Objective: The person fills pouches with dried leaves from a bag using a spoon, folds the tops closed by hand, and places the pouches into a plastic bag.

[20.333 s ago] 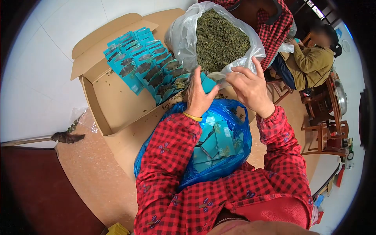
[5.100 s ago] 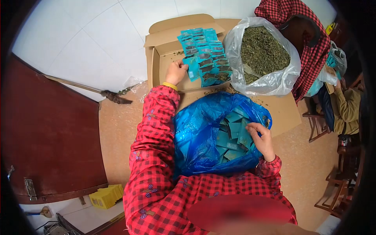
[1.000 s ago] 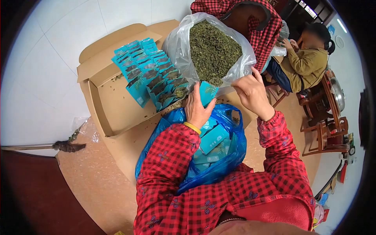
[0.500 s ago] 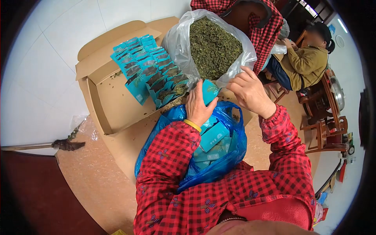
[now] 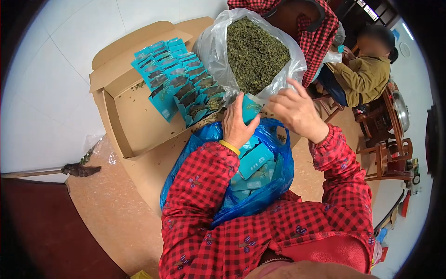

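Note:
My left hand [image 5: 236, 124] is closed around a small teal pouch [image 5: 251, 108], thumb on the near side, just in front of the bag of dried leaves. To its right, my right hand [image 5: 297, 111] is raised, fingers apart and slightly blurred, with nothing visible in them. Dark green dried leaves [image 5: 255, 56] fill a clear plastic bag [image 5: 214, 60] beyond my hands. Below my hands, a blue plastic bag [image 5: 278, 181] holds several more teal pouches [image 5: 255, 161]. Rows of upright teal pouches [image 5: 174, 79], leaves showing in some, stand left of the clear bag.
The pouch rows stand in an open cardboard box [image 5: 121, 118] with leaf crumbs on its bottom. A broom [image 5: 81, 170] lies at the left. Upper right, a seated person [image 5: 367, 76] works beside a red checked cloth [image 5: 320, 37]. Wooden chairs [image 5: 385, 160] stand at the right.
My right hand has shifted slightly, its fingers now more spread and blurred. The pouch in my left hand has tilted a little. The seated person's head and hands have moved.

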`<action>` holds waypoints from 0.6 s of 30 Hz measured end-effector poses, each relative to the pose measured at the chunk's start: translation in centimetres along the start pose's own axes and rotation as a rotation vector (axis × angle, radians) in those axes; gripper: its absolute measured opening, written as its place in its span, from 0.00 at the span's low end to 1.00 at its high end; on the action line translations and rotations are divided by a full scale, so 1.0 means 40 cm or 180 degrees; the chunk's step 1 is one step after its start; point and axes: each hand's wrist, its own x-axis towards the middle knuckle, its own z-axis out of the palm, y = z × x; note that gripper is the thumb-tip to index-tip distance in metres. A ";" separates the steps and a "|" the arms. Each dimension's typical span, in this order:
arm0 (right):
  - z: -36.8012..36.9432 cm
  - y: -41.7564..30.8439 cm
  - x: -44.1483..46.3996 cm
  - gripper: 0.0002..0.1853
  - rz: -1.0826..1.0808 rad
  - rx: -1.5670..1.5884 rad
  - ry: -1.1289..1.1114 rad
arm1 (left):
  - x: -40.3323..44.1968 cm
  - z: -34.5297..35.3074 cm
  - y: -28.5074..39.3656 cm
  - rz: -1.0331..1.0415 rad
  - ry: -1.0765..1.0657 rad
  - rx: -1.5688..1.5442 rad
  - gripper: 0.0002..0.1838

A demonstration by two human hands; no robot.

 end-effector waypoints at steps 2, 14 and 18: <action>-0.010 0.006 -0.006 0.19 0.0015 -0.0006 0.0017 | 0.001 0.004 -0.001 0.0061 0.0129 -0.0041 0.42; -0.006 0.013 -0.015 0.15 0.0220 0.0652 0.0183 | 0.000 0.004 0.004 0.0160 0.0137 -0.0256 0.40; 0.010 0.065 -0.012 0.08 0.0782 0.0635 0.0438 | 0.001 0.009 -0.001 -0.0055 0.0265 -0.0402 0.38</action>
